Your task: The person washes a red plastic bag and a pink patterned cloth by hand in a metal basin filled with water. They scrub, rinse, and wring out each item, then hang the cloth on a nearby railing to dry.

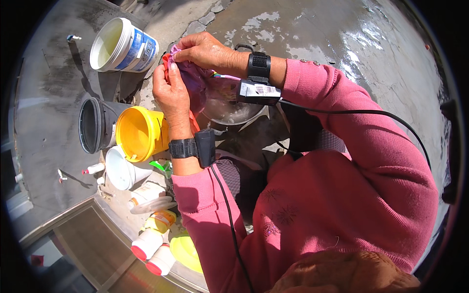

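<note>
My left hand (170,91) pinches the gathered edge of a wet-looking purple cloth or thin bag (194,80) between thumb and fingers. A strip of orange-red material (166,63) shows beside the fingers. My right hand (199,49) grips the same purple edge just above, close against the left. The purple material hangs down from both hands over a metal basin (234,111), which appears to hold water. A multicoloured edge (224,76) shows beneath my right wrist. My forearm and the wrist device hide part of the basin.
Left of my hands stand a white pail (124,45) holding pale liquid, a dark bucket (91,124), a yellow bucket (137,133) and a white bucket (122,168). Several plastic containers (148,243) lie nearer me. Wet concrete (304,33) spreads right. Cables (388,114) run from both wrist devices.
</note>
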The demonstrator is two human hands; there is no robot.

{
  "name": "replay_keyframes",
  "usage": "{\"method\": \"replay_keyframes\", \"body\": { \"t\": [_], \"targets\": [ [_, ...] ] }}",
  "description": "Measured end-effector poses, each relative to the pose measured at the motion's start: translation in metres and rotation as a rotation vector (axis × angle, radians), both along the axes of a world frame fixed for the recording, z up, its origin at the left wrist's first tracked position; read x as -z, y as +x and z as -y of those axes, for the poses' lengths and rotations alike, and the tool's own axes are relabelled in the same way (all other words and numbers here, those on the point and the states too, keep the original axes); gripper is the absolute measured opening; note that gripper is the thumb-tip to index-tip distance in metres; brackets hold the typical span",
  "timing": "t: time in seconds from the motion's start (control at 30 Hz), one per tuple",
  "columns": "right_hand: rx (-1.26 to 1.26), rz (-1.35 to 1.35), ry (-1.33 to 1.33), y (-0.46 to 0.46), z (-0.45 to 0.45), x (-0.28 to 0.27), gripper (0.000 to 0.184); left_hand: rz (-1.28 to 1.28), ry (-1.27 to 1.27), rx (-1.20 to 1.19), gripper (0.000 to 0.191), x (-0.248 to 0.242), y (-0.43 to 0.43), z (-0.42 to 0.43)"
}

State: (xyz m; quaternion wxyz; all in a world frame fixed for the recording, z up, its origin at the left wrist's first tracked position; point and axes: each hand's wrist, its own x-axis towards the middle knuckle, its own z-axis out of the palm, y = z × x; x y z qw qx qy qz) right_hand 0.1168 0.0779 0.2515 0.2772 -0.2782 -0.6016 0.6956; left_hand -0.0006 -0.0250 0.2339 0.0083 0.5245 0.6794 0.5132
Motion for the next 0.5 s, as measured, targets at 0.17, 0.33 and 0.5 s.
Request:
{"method": "replay_keyframes", "body": {
  "t": [0.17,0.33,0.5],
  "targets": [
    [-0.038,-0.028,-0.059,-0.004,-0.008,-0.001,0.020,0.073,0.053,0.038,0.019,0.005,-0.011,-0.002],
    [-0.089,-0.076,-0.183,-0.001,-0.017,0.004,0.015,0.319,0.051,0.036,0.019,0.009,-0.019,-0.003],
    [-0.042,-0.119,-0.127,-0.008,-0.016,0.008,0.016,0.144,0.022,-0.010,0.022,0.011,-0.018,-0.008]
  ]
}}
